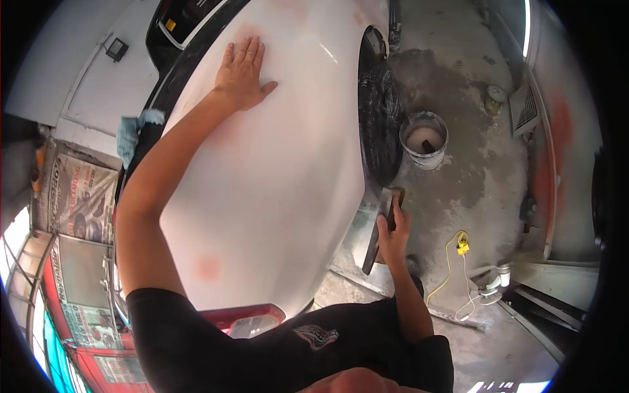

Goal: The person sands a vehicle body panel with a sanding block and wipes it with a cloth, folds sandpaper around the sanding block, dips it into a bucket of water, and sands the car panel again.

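Note:
A white car body panel [275, 177] with pinkish-red patches fills the middle of the view. My left hand [242, 75] lies flat on its upper part, fingers stretched out, beside one of the patches. In my right hand [394, 239] is a long dark sanding block [371, 254], held off the panel's right edge near the wheel. My fingers wrap its side and hide part of it. A blackened wheel [381, 124] with whitish smears sits just above that hand.
A bucket [440, 152] of cloudy liquid, with a dark piece in it, stands on the wet concrete floor [452, 190]. A yellow cord [447, 252] lies at right. A blue cloth [129, 137] rests on the car's left edge. A red tail light [223, 316] is close to my body.

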### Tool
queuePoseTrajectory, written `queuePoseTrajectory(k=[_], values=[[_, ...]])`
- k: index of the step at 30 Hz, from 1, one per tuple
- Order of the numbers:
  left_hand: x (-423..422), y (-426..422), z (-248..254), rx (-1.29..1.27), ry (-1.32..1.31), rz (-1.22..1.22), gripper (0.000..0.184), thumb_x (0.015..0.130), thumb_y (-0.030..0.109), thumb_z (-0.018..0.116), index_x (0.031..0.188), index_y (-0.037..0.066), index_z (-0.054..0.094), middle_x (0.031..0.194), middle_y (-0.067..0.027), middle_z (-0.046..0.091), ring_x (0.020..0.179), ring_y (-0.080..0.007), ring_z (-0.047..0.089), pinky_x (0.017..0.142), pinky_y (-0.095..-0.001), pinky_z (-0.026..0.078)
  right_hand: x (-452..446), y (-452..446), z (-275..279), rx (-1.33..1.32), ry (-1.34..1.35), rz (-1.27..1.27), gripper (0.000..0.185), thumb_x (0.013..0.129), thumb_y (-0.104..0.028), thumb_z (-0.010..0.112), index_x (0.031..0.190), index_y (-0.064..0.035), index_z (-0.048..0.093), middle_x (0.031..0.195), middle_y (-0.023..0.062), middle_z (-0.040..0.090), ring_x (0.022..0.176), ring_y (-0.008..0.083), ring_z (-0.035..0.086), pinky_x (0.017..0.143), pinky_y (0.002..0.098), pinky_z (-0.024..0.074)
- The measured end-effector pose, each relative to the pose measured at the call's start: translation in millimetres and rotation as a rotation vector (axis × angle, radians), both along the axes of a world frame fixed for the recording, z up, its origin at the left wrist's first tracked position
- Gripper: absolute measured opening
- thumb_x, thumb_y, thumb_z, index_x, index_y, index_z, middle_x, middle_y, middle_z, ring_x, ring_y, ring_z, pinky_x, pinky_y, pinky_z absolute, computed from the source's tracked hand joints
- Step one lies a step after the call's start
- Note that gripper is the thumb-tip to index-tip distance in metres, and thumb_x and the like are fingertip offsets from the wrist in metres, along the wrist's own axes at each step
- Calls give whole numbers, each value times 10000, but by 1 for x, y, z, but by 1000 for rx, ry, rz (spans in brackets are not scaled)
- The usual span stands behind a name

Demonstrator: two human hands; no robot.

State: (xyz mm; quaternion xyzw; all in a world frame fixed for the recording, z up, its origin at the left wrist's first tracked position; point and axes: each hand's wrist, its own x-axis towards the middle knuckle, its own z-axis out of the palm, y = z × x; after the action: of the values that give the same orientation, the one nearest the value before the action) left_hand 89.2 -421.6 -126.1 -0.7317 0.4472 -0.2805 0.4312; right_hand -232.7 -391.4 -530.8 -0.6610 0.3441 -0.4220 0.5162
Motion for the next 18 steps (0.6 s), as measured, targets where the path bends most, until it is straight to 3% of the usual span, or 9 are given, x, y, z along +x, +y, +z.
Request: queuePoseTrajectory(k=[6,11,18], values=[[-65,123,16,7,109,-84,905,1025,538,524,1634,-49,202,1733,-191,163,1625,-313,85,1307,-515,82,4,19,18,23,-34,-6,574,958,-173,729,1501,-75,570,1210,169,593,1114,308,595,998,404,477],[-119,203,26,-1,199,-75,920,999,525,566,1632,-46,221,1734,-184,158,1624,-311,82,1308,-513,77,13,36,32,-21,-78,60,566,967,-193,732,1494,-58,573,1278,204,601,1166,311,598,1038,400,469],[-174,275,25,33,290,28,988,961,603,599,1621,-47,254,1728,-191,171,1620,-318,100,1301,-540,86,30,49,26,-20,-172,113,558,970,-173,734,1492,-56,575,1248,176,605,1130,281,613,1011,385,483]])
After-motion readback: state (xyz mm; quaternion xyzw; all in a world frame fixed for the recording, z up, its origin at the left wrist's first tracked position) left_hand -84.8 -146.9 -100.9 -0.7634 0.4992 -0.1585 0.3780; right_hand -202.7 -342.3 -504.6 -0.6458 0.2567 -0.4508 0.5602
